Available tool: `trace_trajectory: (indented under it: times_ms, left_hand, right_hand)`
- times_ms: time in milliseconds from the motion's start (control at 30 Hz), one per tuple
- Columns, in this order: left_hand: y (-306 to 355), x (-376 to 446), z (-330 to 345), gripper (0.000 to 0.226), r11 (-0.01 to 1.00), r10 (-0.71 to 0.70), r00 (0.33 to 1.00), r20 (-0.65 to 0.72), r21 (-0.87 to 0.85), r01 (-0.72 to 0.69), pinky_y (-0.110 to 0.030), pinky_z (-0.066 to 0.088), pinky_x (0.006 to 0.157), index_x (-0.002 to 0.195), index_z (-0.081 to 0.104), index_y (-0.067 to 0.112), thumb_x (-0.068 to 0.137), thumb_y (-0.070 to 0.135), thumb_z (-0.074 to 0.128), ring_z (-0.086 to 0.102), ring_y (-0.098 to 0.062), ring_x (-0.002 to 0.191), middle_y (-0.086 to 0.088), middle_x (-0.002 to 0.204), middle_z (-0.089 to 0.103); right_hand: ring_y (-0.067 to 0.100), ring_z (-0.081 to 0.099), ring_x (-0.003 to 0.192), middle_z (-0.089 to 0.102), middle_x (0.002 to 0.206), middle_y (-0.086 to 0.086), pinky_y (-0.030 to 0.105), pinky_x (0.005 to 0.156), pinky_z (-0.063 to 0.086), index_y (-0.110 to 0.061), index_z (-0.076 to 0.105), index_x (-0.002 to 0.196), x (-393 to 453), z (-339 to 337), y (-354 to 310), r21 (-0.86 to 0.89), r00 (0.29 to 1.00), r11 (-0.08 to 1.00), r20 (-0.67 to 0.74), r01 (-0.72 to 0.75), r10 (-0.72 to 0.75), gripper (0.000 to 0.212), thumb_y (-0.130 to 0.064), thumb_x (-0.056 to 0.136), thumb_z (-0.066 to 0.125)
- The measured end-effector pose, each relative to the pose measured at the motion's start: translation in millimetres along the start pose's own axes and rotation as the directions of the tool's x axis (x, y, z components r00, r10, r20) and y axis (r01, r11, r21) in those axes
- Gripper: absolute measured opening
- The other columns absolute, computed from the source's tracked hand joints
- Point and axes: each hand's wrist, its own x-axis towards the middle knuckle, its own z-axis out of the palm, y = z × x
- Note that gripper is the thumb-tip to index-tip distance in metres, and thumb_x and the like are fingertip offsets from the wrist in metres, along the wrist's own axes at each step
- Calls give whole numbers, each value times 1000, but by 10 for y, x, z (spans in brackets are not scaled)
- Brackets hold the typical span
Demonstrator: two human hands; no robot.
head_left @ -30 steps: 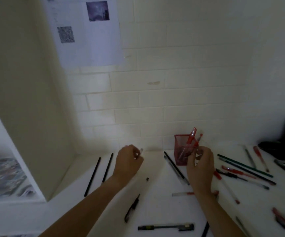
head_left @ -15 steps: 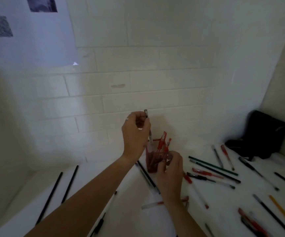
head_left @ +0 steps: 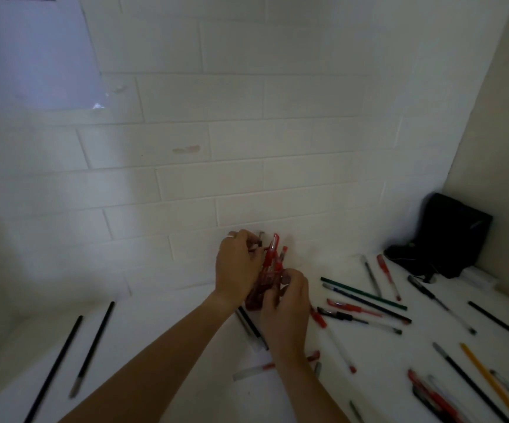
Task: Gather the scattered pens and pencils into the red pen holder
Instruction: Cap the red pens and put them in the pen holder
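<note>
The red mesh pen holder (head_left: 253, 298) stands by the tiled wall, mostly hidden between my two hands. Red pens (head_left: 273, 251) stick up out of it. My left hand (head_left: 237, 265) is closed around a pen whose dark end (head_left: 260, 236) shows above my fingers, right over the holder's left side. My right hand (head_left: 287, 306) grips the holder's near right rim. Loose pens lie to the right: a green pencil (head_left: 363, 293), a red pen (head_left: 353, 307), a black pen (head_left: 360, 321) and a yellow pencil (head_left: 491, 383).
Two black pencils (head_left: 92, 346) lie at the left of the white surface. A black bag (head_left: 449, 236) sits in the right corner. More pens (head_left: 430, 395) cluster at the lower right. A paper sheet (head_left: 30, 50) hangs on the wall.
My left hand has come down from above the holder to its rim with the pen. My right hand stays on the holder. The view has shifted to the right.
</note>
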Motion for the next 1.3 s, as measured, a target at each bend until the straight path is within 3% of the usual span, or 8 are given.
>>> trace_trajectory:
  times_ms: [333, 500, 667, 800, 933, 1033, 1133, 1300]
  left_hand:
    - [-88, -97, -126, 27, 995, 77, 994, 74, 56, -81, -24, 48, 97, 114, 74, 14, 94, 16, 56, 59, -18, 108, -6, 113, 66]
    - [-173, -384, -519, 23, 997, 68, 998, -5, 41, -67, -21, 48, 84, 110, 65, 17, 91, 7, 58, 57, -13, 96, -2, 113, 53]
    - [-390, -625, -1080, 12, 959, -91, 991, 102, 278, 60, -23, 45, 70, 94, 65, 18, 86, 10, 61, 57, -12, 78, -1, 92, 60]
    - [-521, -910, -1458, 15, 838, -336, 900, 277, 524, 152, -28, 50, 70, 95, 63, 14, 89, 27, 60, 60, -17, 81, -3, 93, 65]
    - [-495, -1145, -1531, 27, 770, -518, 692, 503, 627, 121, -23, 41, 58, 73, 53, 13, 83, 34, 67, 53, -15, 65, 0, 72, 56]
    - [-441, -1214, -1473, 39, 775, -512, 688, 515, 623, 110, -23, 39, 53, 54, 37, 15, 80, 17, 66, 49, -14, 53, 2, 57, 44]
    - [-339, -1244, -1444, 38, 810, -474, 717, 511, 573, 126, -24, 40, 57, 54, 38, 15, 83, 17, 63, 51, -15, 56, 2, 57, 45]
    - [26, -1308, -1532, 15, 925, -297, 649, 701, 379, 14, -22, 42, 62, 94, 59, 14, 89, 28, 61, 53, -11, 75, -1, 93, 60]
  right_hand:
    - [15, 56, 89, 54, 105, -1, 20, 70, 50, -13, 54, 114, 14, 3, 5, 16, 1000, 1000, 1, -5, 5, 24, -10, 91, 56]
    - [17, 57, 89, 55, 107, 1, 23, 71, 50, -15, 53, 115, 43, -18, 53, 34, 999, 999, -9, -38, 39, 22, -15, 93, 56]
    - [21, 51, 78, 54, 96, 9, 3, 68, 37, -5, 50, 104, 95, -134, -82, 78, 989, 997, -145, -25, 36, 15, -3, 90, 55]
    - [17, 47, 73, 54, 85, 4, 9, 65, 36, -8, 50, 91, 171, -247, -292, 104, 982, 991, -177, 86, -67, 4, -5, 91, 54]
    - [12, 57, 67, 62, 77, -1, 14, 60, 43, -16, 54, 86, 92, -228, -463, 110, 994, 989, 28, 102, -106, 8, -13, 93, 55]
    - [10, 64, 68, 68, 76, -2, 19, 59, 50, -17, 61, 87, -4, -286, -527, 53, 915, 992, 382, 117, -128, 7, -15, 93, 60]
    - [12, 66, 72, 71, 82, -2, 21, 63, 51, -19, 68, 89, -100, -471, -485, -87, 705, 970, 702, 228, -102, 8, -16, 92, 62]
    - [-4, 56, 72, 64, 90, -13, 9, 70, 42, -24, 70, 97, -90, -919, -287, -285, 577, 891, 816, 353, 33, 13, -18, 90, 61]
